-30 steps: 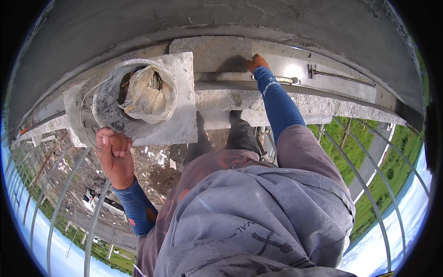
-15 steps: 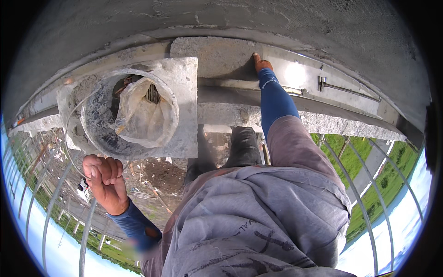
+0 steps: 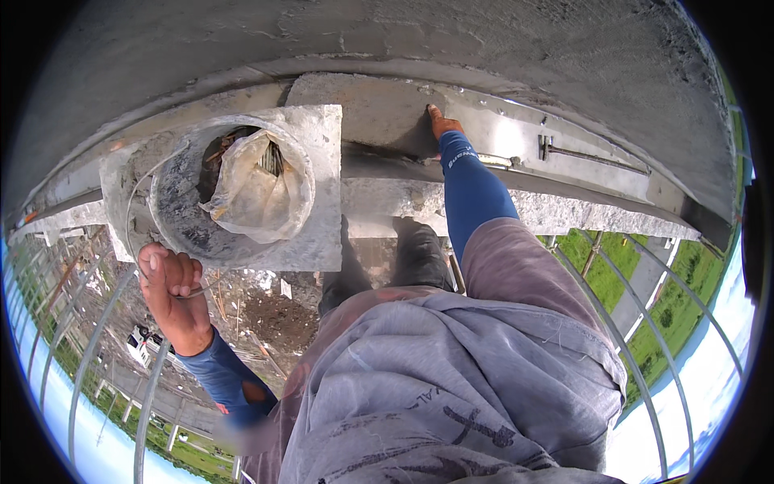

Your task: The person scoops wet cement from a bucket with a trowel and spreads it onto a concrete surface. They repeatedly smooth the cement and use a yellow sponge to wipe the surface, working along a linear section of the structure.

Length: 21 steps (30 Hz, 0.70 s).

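Up close: grey shirt (image 3: pixel 435 355). Ahead on the left, left hand (image 3: pixel 171 292) closed in a fist round thin wire handle (image 3: pixel 130 214) of bucket (image 3: pixel 179 202). Bucket at front left, over pale square slab (image 3: pixel 326 189); cannot tell standing on it from hanging. Crumpled pale bag (image 3: pixel 250 208) inside.

Mid-step, as judged: bucket already loaded and in hand, not yet let go of; anything else left to do not readable from here.

Mouth upward, toward head. Long axis base to mouth, probably near vertical; foreshortened, base hidden.

Farther out, right of bucket: right hand (image 3: pixel 444 125) at right end of grey panel (image 3: pixel 363 109), one digit stretched out; cannot tell grip from plain touch. Behind panel, grey wall (image 3: pixel 387 36). Far below: dirt ground (image 3: pixel 278 319), white truck (image 3: pixel 142 348), green field (image 3: pixel 681 306).
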{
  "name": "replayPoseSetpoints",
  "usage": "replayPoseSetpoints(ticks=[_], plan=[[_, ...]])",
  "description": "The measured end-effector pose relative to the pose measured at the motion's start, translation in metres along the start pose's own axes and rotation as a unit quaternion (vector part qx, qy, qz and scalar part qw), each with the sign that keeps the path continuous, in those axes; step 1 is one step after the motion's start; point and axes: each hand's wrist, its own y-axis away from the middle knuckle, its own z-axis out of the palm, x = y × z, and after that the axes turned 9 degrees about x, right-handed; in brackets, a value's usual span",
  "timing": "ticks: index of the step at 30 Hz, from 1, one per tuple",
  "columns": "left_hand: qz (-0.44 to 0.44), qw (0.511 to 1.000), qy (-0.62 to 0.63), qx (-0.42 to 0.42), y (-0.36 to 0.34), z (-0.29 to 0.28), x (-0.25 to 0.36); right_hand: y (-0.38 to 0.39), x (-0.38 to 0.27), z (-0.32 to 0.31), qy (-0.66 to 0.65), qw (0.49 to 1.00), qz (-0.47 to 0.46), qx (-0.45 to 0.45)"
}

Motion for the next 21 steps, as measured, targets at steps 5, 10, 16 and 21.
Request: replayPoseSetpoints(ticks=[5,10,16,21], plan=[[0.011,1.000,-0.009,0.023,0.000,0.003,0.000,-0.069,0.003,0.009,0.100,0.987,-0.117,-0.042],[0.026,0.999,-0.004,0.040,0.003,0.011,-0.003,-0.133,-0.027,-0.001,0.125,0.984,-0.125,-0.021],[0.048,0.995,0.026,0.082,0.006,0.017,-0.008,-0.129,-0.053,-0.044,-0.058,0.995,-0.059,-0.059],[0.041,0.995,0.053,0.068,0.006,0.016,-0.009,-0.053,-0.007,-0.079,-0.400,0.895,0.064,-0.186]])
